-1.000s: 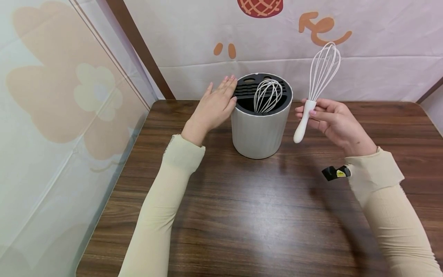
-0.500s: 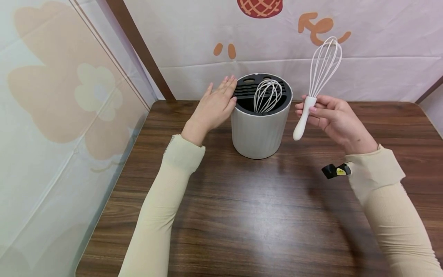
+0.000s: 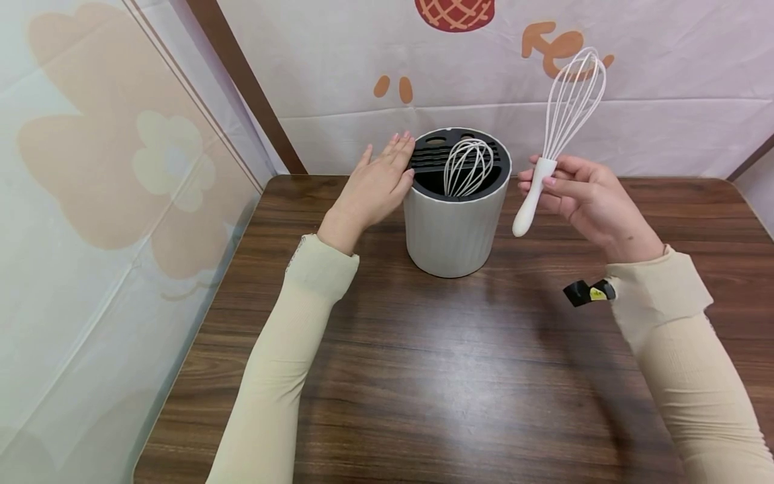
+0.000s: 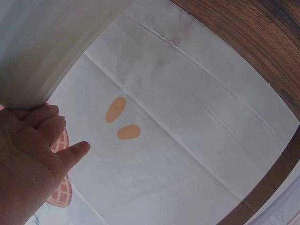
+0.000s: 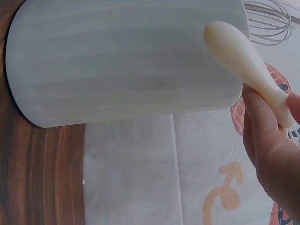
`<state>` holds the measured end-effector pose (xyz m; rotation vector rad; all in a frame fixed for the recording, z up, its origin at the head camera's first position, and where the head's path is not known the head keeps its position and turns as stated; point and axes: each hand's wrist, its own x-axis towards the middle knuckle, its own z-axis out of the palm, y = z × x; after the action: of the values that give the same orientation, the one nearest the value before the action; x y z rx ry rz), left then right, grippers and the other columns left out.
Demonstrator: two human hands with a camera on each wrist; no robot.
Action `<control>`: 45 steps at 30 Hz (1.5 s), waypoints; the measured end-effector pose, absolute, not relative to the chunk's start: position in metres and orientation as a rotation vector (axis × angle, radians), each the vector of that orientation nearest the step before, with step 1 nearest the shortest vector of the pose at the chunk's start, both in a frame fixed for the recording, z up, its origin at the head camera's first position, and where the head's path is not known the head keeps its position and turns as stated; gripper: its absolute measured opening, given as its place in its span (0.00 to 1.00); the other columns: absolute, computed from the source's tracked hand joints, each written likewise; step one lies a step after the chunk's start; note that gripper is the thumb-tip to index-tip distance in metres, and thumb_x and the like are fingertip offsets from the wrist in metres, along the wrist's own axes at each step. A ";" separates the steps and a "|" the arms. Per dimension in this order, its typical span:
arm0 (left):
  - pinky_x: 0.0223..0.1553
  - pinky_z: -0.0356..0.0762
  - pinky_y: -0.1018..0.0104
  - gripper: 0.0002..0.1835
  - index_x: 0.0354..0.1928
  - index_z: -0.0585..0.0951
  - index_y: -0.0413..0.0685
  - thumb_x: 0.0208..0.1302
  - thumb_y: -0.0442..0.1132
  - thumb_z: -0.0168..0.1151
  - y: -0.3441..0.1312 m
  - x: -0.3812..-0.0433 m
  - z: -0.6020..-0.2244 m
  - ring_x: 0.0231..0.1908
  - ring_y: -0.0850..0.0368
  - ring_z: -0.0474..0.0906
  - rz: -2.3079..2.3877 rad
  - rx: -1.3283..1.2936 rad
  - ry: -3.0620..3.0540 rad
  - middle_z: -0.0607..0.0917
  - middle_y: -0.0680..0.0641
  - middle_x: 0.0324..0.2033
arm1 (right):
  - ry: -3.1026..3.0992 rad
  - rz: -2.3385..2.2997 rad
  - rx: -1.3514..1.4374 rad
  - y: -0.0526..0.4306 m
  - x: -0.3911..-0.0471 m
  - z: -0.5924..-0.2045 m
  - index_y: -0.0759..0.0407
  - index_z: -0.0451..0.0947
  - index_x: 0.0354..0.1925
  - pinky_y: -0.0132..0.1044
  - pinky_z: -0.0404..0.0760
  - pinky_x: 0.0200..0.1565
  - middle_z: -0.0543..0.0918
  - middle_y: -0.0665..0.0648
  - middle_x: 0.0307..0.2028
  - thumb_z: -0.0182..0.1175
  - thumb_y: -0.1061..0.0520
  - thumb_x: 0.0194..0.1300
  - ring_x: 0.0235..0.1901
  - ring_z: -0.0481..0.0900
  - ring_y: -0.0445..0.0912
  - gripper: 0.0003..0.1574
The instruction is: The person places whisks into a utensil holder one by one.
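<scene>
A light grey ribbed utensil holder (image 3: 455, 232) with a black slotted top (image 3: 431, 180) stands near the back of the table. One white whisk (image 3: 468, 168) sits in its front compartment, wire loops up, its handle hidden inside. My left hand (image 3: 377, 180) rests against the holder's left rim with fingers extended. To the right of the holder, my right hand (image 3: 583, 202) pinches a second white whisk (image 3: 562, 128) at the upper handle, between thumb and fingers. That whisk is held in the air, loops up and leaning right. Its rounded handle end (image 5: 229, 44) shows in the right wrist view.
The dark wooden table (image 3: 435, 376) reaches back to a white printed cloth wall (image 3: 332, 67). Another printed cloth (image 3: 91, 202) hangs along the left side. A small black strap piece (image 3: 586, 293) sticks out from the right cuff.
My right hand has risen slightly with its whisk, which also shifts a little to the right at the top. The left hand and the holder stay where they were.
</scene>
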<state>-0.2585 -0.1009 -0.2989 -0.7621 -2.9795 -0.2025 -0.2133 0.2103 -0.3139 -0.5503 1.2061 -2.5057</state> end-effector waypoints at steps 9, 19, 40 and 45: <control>0.69 0.33 0.52 0.30 0.74 0.46 0.47 0.75 0.50 0.26 -0.101 -0.259 -0.301 0.71 0.62 0.35 -0.198 -0.767 -2.978 0.45 0.52 0.73 | 1.253 -2.539 -0.555 0.203 -0.215 -0.305 0.77 0.71 0.51 0.43 0.77 0.50 0.80 0.71 0.43 0.45 0.78 0.65 0.45 0.82 0.57 0.17; 0.69 0.31 0.54 0.30 0.74 0.45 0.48 0.75 0.50 0.27 -0.100 -0.258 -0.301 0.71 0.62 0.35 -0.205 -0.766 -2.983 0.45 0.51 0.73 | 1.277 -2.588 -0.567 0.197 -0.215 -0.295 0.78 0.70 0.51 0.44 0.78 0.48 0.80 0.72 0.41 0.46 0.78 0.64 0.42 0.82 0.57 0.17; 0.69 0.33 0.53 0.30 0.74 0.45 0.48 0.75 0.50 0.26 -0.101 -0.258 -0.300 0.71 0.61 0.36 -0.195 -0.764 -2.982 0.45 0.51 0.73 | 1.206 -2.880 -0.482 0.183 -0.216 -0.278 0.80 0.68 0.51 0.45 0.79 0.47 0.78 0.73 0.40 0.49 0.80 0.61 0.41 0.81 0.59 0.19; 0.69 0.33 0.52 0.30 0.74 0.45 0.48 0.75 0.50 0.26 -0.101 -0.258 -0.300 0.71 0.61 0.36 -0.196 -0.762 -2.981 0.45 0.51 0.73 | 1.200 -2.888 -0.462 0.181 -0.218 -0.274 0.80 0.68 0.51 0.45 0.79 0.47 0.78 0.73 0.41 0.49 0.80 0.61 0.42 0.81 0.59 0.19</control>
<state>-0.2580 -0.1013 -0.2999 -0.7619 -2.9806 -0.1961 -0.2180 0.1813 -0.2739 -0.4616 1.2000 -2.8877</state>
